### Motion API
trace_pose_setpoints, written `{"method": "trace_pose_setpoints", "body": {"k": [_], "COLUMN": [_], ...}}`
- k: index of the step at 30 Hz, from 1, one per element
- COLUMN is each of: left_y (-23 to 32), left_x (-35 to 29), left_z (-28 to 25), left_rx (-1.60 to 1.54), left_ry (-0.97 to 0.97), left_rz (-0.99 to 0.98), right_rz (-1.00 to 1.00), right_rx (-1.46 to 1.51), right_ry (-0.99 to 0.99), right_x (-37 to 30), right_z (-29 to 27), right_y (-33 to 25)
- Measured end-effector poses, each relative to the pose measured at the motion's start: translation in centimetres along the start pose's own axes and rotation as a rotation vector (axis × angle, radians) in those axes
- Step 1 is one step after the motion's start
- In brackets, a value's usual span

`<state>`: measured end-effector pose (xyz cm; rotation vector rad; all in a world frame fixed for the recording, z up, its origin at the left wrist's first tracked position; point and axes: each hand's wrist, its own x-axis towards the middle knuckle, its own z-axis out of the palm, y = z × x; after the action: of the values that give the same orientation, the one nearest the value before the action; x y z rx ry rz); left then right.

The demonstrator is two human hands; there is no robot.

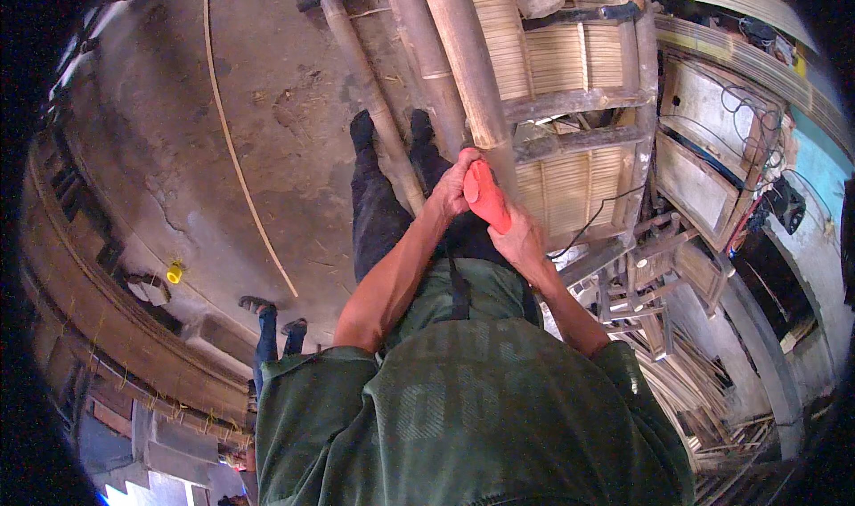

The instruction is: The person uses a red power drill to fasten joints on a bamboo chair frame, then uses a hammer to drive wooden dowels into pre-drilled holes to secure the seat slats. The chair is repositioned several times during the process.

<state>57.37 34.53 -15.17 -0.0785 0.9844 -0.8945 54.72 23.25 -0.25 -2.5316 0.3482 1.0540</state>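
Shirt: green shirt [463, 408] fills the bottom of the view, closest to the camera.
Left hand: the left hand [452, 185] is curled tight around the top end of the red tool, with its fingers also pressing on the thick bamboo pole.
Right hand: the right hand [521, 243] is wrapped tight around the lower end of the red tool.
Red tool: the red tool [485, 196] sits between both hands, just in front of the person's middle, and leans against the thick bamboo pole. What kind of tool it is cannot be told.
Thick bamboo pole: the thick bamboo pole [463, 52] runs from the hands up to the top of the view.
Thin poles: a thinner bamboo pole [370, 96] lies beside it on the left, slanting the same way.
Frame: a bamboo frame with woven slats [570, 61] lies under the poles, to the right.
Legs: dark trousers [378, 216] and dark shoes [362, 127] stand on the dirt floor [178, 132].
Floor things: a long thin bamboo strip [233, 141] lies across the floor, and a small yellow thing [175, 273] sits far to the left.
Other person: two feet in sandals [272, 314] stand at the lower left, well apart from the hands.
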Motion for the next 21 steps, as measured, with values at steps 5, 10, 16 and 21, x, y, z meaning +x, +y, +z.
{"method": "trace_pose_setpoints", "body": {"k": [5, 10, 16, 21], "left_y": [0.1, 0.1, 0.1, -0.2], "left_x": [0.7, 0.5, 1.1, 1.1], "left_z": [-0.6, -0.4, -1.0, -0.8], "left_rx": [0.009, 0.017, 0.016, 0.04], "left_ry": [-0.011, 0.045, 0.067, 0.126], "left_rz": [0.006, 0.034, 0.015, 0.098], "right_rz": [0.004, -0.015, -0.04, 0.007], "right_rx": [-0.006, 0.014, 0.016, 0.024], "right_ry": [-0.012, 0.007, -0.011, -0.095], "right_x": [0.3, 0.5, 0.8, 1.5], "right_z": [0.1, 0.3, 0.6, -0.2], "right_y": [-0.1, 0.2, 1.1, 0.5]}}
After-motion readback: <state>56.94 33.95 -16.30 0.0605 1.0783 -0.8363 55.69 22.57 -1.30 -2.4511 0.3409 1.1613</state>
